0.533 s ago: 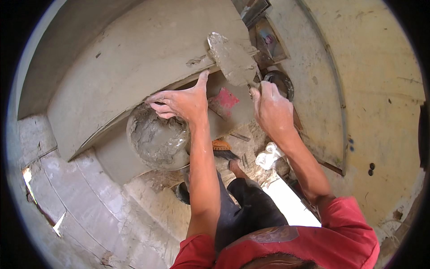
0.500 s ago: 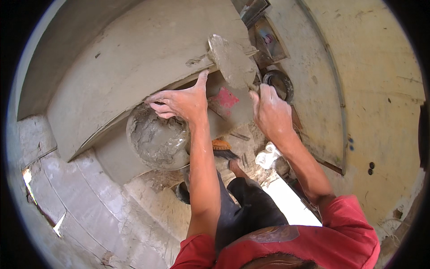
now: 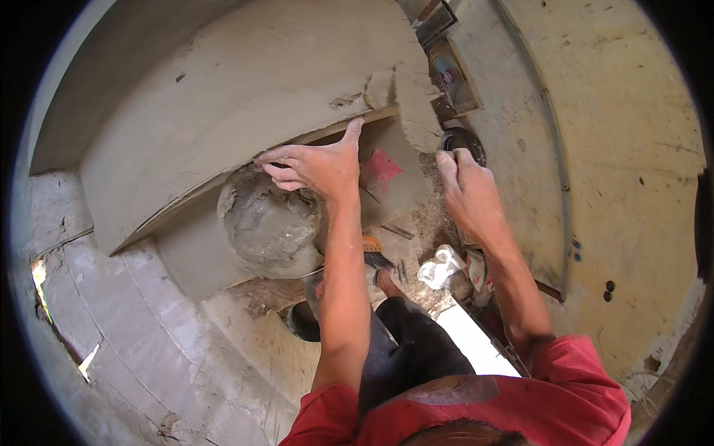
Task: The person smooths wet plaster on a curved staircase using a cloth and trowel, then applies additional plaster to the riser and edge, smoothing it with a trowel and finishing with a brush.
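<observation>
My right hand (image 3: 472, 192) is closed round the handle end of a trowel (image 3: 418, 110), whose long blade is coated in grey mortar. The blade lies across the right end of a smooth grey plastered slab (image 3: 245, 82). Close to its left side, a lump of wet mortar (image 3: 380, 89) sits near the slab's edge. My left hand (image 3: 320, 165) is at the slab's front edge, thumb stretched up and away from the fingers, fingertips touching a thin edge strip (image 3: 186, 199). Below that hand stands a round basin of wet mortar (image 3: 269, 223).
A brush with an orange handle (image 3: 372, 244) lies on the rubble-strewn floor by my foot, near a white crumpled item (image 3: 440, 266). A dark round container (image 3: 465, 145) stands beyond my right hand. At right rises a yellowish wall panel (image 3: 625, 171); a black bucket (image 3: 303, 321) is below the basin.
My right hand has shifted slightly right and turned the trowel, so its blade looks narrower. A mortar lump now shows beside the blade. My left hand remains at the slab edge.
</observation>
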Demonstrator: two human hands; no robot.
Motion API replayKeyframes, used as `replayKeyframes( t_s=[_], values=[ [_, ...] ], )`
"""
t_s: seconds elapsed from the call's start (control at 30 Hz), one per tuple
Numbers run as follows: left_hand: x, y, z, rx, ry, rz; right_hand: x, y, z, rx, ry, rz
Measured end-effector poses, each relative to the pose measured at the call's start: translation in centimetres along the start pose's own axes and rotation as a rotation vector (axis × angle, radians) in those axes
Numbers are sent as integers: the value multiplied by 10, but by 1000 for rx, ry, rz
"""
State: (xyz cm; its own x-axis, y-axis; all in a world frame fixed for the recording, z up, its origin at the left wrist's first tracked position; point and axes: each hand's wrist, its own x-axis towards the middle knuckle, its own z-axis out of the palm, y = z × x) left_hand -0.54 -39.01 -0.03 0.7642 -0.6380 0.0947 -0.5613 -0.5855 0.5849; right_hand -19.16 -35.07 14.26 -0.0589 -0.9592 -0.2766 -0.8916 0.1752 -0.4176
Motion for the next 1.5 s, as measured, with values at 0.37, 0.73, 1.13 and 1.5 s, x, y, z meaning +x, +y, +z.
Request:
replayKeyframes(
  t_s=[0.37,0.73,1.13,1.5],
  values=[
    [1,0,4,34,1,6,0,5,8,-388,104,-246],
    [0,2,-3,-21,19,22,9,6,-5,-53,79,5],
    [7,-27,38,151,155,68,-1,-70,18,-216,-32,-438],
    [0,6,-1,40,0,-8,18,32,-12,-353,192,-154]
  ],
)
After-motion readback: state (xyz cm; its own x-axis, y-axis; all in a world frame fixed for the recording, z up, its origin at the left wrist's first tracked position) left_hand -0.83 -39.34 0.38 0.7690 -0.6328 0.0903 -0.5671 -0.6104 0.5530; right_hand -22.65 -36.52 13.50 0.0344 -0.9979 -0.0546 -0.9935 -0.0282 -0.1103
